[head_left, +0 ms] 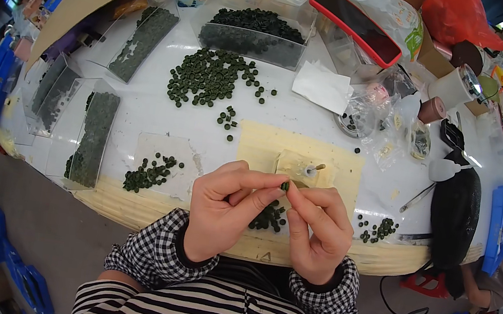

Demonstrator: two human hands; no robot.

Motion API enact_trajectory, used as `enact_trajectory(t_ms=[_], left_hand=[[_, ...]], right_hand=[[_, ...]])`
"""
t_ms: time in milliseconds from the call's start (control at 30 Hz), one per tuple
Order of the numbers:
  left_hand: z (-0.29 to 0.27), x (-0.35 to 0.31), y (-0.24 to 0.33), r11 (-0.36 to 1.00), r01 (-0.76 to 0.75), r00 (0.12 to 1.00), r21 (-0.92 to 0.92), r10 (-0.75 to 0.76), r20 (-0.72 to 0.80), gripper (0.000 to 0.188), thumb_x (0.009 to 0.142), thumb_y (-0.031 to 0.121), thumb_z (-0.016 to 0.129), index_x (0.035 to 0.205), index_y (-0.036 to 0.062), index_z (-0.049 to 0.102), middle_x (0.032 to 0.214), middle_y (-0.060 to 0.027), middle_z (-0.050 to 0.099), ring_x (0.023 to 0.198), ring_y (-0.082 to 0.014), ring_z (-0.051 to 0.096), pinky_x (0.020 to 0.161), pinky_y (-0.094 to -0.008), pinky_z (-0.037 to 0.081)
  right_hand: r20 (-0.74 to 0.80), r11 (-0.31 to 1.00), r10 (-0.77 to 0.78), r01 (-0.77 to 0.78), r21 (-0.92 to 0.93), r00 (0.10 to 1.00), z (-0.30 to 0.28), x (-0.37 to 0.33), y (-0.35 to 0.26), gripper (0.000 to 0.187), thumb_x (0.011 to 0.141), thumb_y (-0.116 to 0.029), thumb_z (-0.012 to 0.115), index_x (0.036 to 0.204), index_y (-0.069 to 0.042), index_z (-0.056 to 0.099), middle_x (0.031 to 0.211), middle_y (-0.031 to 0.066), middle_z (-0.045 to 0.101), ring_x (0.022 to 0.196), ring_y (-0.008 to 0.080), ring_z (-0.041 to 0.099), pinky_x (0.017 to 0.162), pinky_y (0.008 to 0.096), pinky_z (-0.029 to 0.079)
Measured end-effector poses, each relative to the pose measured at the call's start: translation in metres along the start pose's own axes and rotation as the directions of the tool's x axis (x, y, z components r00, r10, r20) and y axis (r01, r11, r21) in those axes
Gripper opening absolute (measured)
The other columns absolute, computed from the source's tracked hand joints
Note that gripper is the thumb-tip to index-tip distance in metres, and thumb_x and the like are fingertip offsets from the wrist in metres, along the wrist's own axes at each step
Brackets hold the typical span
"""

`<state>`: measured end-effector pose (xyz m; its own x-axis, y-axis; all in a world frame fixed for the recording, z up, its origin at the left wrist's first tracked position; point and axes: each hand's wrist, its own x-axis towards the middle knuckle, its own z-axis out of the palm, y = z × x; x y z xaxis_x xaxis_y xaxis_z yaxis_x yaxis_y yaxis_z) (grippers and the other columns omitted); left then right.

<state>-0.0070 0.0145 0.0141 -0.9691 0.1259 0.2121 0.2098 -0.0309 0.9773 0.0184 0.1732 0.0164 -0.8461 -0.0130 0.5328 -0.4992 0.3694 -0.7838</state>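
Observation:
My left hand (219, 207) and my right hand (321, 224) meet over the table's near edge, thumbs and forefingers pinched together on one small dark green round piece (284, 186). The fingertips cover most of it. Just beyond my hands stands a tape-covered block (289, 163) with a short brown peg (319, 166) on top. It rests on a pale yellow taped patch (261, 134). Under and between my hands lies a small heap of similar dark green pieces (270, 216), partly hidden by my fingers.
A large spread of green pieces (205, 76) lies beyond, before a clear bin (251, 44) full of them. Clear trays (97, 135) stand left; smaller piles (150, 171) lie nearer. A red-cased phone (356, 27) lies atop a box. A black pouch (454, 214) sits right, near another person's arm (475, 291).

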Motion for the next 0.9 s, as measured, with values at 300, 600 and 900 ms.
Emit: enact_trajectory(t_ms=[300, 600, 900], left_hand=[[-0.0007, 0.0002, -0.002, 0.995, -0.073, 0.997, 0.066, 0.073, 0.008, 0.029, 0.08, -0.003, 0.073, 0.106, 0.0101, 0.075, 0.06, 0.0052, 0.035, 0.056, -0.0052, 0.032, 0.051, -0.0208, 0.027], [-0.0011, 0.0008, -0.0011, 0.987, -0.111, 0.993, 0.113, 0.106, 0.047, 0.029, 0.081, -0.002, 0.073, 0.106, 0.0106, 0.075, 0.06, 0.0042, 0.039, 0.055, -0.0054, 0.034, 0.05, -0.0212, 0.027], [0.0004, 0.0011, -0.0023, 0.994, -0.071, 0.997, 0.078, 0.068, 0.045, 0.027, 0.08, -0.002, 0.074, 0.105, 0.0084, 0.075, 0.06, 0.0054, 0.036, 0.055, -0.0045, 0.033, 0.05, -0.021, 0.027]], right_hand=[[0.01, 1.0, -0.014, 0.015, -0.017, 1.0, -0.0018, 0.0009, -0.0027, 0.034, 0.078, 0.008, 0.07, 0.111, 0.0, 0.071, 0.09, 0.0097, 0.065, 0.076, 0.0202, 0.061, 0.066, 0.0267, 0.049], [0.019, 1.0, 0.011, -0.011, -0.011, 1.0, -0.006, -0.0012, -0.0036, 0.032, 0.079, 0.007, 0.069, 0.11, 0.001, 0.07, 0.09, 0.0105, 0.064, 0.075, 0.02, 0.061, 0.065, 0.0259, 0.048], [0.003, 0.999, 0.02, -0.02, 0.049, 1.0, -0.0056, -0.0031, 0.0003, 0.033, 0.079, 0.007, 0.069, 0.111, 0.0, 0.07, 0.091, 0.0101, 0.064, 0.075, 0.019, 0.06, 0.065, 0.0258, 0.048]])
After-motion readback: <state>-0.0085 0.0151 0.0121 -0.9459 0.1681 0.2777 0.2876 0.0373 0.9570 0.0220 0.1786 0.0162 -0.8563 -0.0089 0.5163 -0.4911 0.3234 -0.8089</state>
